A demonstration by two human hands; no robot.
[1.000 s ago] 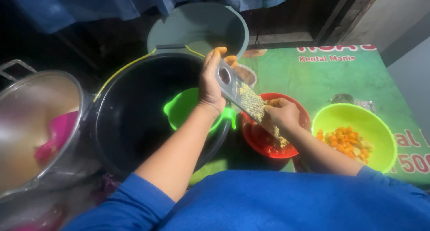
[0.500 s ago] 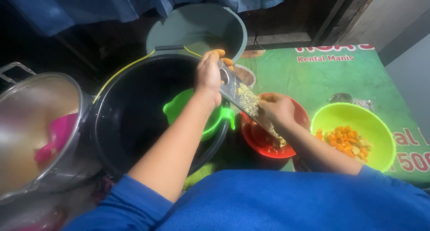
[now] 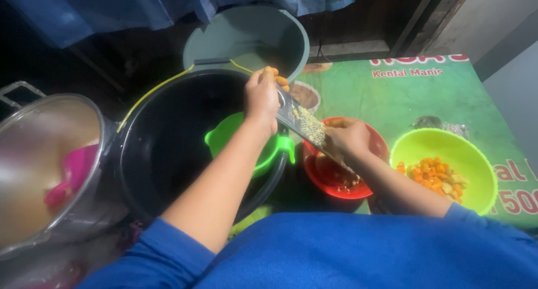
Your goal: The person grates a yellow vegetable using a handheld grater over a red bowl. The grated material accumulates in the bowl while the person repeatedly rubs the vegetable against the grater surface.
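Observation:
My left hand (image 3: 261, 98) grips the top of a flat metal grater (image 3: 303, 122) that slants down over a red bowl (image 3: 367, 184). Yellow shreds cling to the grater's face. My right hand (image 3: 348, 138) presses a small piece of food against the lower part of the grater; the piece is hidden under my fingers. Grated bits lie in the red bowl. Both arms wear blue sleeves.
A big black bucket (image 3: 162, 154) with a green scoop (image 3: 235, 133) in it stands left of the bowl. A grey bucket (image 3: 246, 37) is behind, a steel pot (image 3: 33, 149) with a pink dipper far left. A lime bowl (image 3: 414, 149) of orange chunks sits right, on a green printed sheet (image 3: 403, 93).
My right hand has slid down and up along the grater in a rubbing stroke. My left hand has kept its hold on the grater's top, shifting only slightly.

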